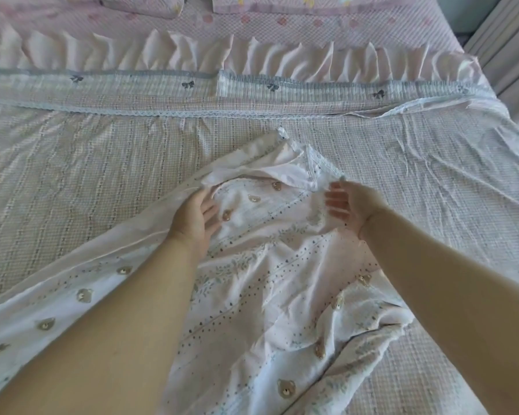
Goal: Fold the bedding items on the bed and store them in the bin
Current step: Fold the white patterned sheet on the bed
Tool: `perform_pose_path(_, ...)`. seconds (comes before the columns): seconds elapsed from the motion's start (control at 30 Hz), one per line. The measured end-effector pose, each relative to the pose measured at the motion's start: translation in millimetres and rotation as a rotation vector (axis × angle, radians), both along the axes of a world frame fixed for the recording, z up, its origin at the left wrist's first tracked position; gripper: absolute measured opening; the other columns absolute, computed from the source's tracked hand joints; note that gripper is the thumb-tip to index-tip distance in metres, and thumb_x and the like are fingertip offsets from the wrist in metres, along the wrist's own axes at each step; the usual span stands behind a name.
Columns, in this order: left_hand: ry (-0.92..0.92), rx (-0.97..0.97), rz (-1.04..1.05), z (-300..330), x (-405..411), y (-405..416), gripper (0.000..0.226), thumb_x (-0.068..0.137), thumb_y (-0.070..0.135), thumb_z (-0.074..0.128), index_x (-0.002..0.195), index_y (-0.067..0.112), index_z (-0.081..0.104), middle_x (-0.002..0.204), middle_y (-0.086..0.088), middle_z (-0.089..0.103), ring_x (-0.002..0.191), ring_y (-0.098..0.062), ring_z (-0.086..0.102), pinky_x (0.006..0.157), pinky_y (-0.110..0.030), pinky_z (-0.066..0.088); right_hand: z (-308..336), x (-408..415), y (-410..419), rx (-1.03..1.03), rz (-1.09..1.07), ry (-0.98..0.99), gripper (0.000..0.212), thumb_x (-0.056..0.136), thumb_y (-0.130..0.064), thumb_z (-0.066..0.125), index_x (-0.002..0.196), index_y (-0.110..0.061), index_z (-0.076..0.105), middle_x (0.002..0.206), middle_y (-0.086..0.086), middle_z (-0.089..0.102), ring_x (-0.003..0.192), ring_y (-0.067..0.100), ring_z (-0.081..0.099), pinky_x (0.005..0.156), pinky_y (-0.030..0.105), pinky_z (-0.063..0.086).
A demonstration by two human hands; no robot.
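The bear-print sheet (267, 280) is lying rumpled down the middle of the bed (72, 175), running from approx centre toward the near edge, w/ its far corner bunched and partly turned back to show the plain underside. No clean fold is showing yet, so the task is looking early: this item is being straightened, not folded.

The left hand (195, 217) is resting on the sheet's left edge near that corner, fingers mostly straight and loose; whether the thumb is pinching fabric underneath, can't tell. The right hand (348, 205) is sitting at the sheet's right side just below the lace-trimmed corner, fingers extended and relaxed, touching or nearly touching the cloth, holding nothing I can confirm.

Beyond, a ruffled cover (252, 82) w/ a bow-print band is spreading across the bed, flat but unfolded, and pillows (150, 6) are sitting at the head. No bin in view. Judging from this, folding and storing are both still left.
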State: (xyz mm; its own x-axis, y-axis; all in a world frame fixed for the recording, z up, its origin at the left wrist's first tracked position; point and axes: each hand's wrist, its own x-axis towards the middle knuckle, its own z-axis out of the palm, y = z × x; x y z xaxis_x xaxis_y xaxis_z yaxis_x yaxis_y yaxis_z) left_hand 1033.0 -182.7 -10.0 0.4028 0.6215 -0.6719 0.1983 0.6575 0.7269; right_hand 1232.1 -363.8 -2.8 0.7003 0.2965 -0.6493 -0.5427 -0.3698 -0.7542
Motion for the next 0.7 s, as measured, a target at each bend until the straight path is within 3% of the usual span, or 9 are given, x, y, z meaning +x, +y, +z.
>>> perform_pose_path(0.07,0.072,0.048,0.097,-16,-12,-1,0.025,0.098,0.026,0.047,0.118,0.012,0.054,0.112,-0.008,0.061,0.096,-0.017,0.062,0.082,-0.034,0.052,-12,-7,-9,-0.05,0.003,0.071,0.026,0.096,-0.027,0.054,0.101,-0.002,0.058,0.083,0.013,0.063,0.071,0.023,0.061,0.072,0.038,0.056)
perform_pose_path(0.13,0.13,0.062,0.16,-27,-22,3,0.03,0.097,0.015,0.045,0.125,0.006,0.05,0.103,-0.011,0.06,0.084,-0.019,0.061,0.07,-0.033,0.053,-21,-15,-9,-0.083,0.017,0.166,0.033,0.094,-0.032,0.055,0.097,0.0,0.055,0.082,0.017,0.063,0.074,0.028,0.062,0.069,0.038,0.057)
perform_pose_path(0.2,0.158,0.066,0.176,-36,-30,10,0.042,0.095,0.009,0.044,0.137,0.012,0.039,0.1,-0.014,0.058,0.08,-0.022,0.062,0.068,-0.035,0.056,-28,-18,-2,-0.082,0.03,0.217,0.04,0.093,-0.037,0.056,0.1,0.002,0.054,0.085,0.018,0.063,0.077,0.03,0.062,0.067,0.038,0.055)
perform_pose_path(0.33,0.263,0.207,0.082,-41,-38,35,0.085,0.086,-0.004,0.05,0.15,0.037,0.011,0.089,-0.015,0.063,0.065,-0.025,0.064,0.059,-0.037,0.057,-34,-11,35,0.011,0.011,0.274,0.047,0.093,-0.031,0.058,0.125,-0.001,0.044,0.095,0.02,0.064,0.079,0.029,0.064,0.065,0.037,0.057)
perform_pose_path(0.4,0.5,0.346,-0.115,-41,-41,45,0.085,0.082,0.0,0.059,0.149,0.033,0.019,0.086,-0.014,0.069,0.058,-0.024,0.069,0.051,-0.033,0.057,-38,-9,55,-0.008,0.015,0.41,0.053,0.092,-0.036,0.059,0.12,0.007,0.044,0.106,0.028,0.062,0.091,0.036,0.064,0.076,0.041,0.057)
perform_pose_path(0.47,0.704,0.452,-0.343,-46,-46,47,0.056,0.081,0.01,0.065,0.131,0.02,0.041,0.083,-0.012,0.068,0.049,-0.02,0.066,0.041,-0.024,0.05,-41,-11,73,-0.024,0.054,0.559,0.058,0.09,-0.044,0.057,0.111,0.01,0.047,0.109,0.03,0.061,0.099,0.039,0.063,0.084,0.045,0.054)
perform_pose_path(0.57,0.813,0.636,-0.354,-58,-50,65,0.021,0.088,0.017,0.059,0.107,0.01,0.055,0.085,-0.009,0.068,0.065,-0.025,0.068,0.055,-0.032,0.055,-39,-7,112,0.214,0.031,0.488,0.044,0.098,-0.034,0.047,0.125,0.001,0.05,0.121,0.018,0.061,0.103,0.029,0.062,0.089,0.044,0.051)
perform_pose_path(0.63,0.775,0.72,-0.206,-62,-47,85,0.014,0.09,0.015,0.054,0.099,0.008,0.061,0.088,-0.01,0.07,0.074,-0.027,0.068,0.068,-0.039,0.058,-32,5,136,0.444,0.028,0.314,0.041,0.1,-0.024,0.045,0.14,-0.018,0.042,0.14,0.003,0.05,0.119,0.019,0.052,0.102,0.044,0.041)
perform_pose_path(0.7,0.727,0.754,-0.111,-57,-42,93,0.017,0.092,0.013,0.05,0.103,0.009,0.061,0.095,-0.009,0.069,0.081,-0.027,0.068,0.077,-0.042,0.058,-17,10,143,0.469,0.234,0.124,0.044,0.099,-0.022,0.046,0.143,-0.028,0.038,0.146,-0.005,0.042,0.128,0.014,0.041,0.106,0.043,0.035)
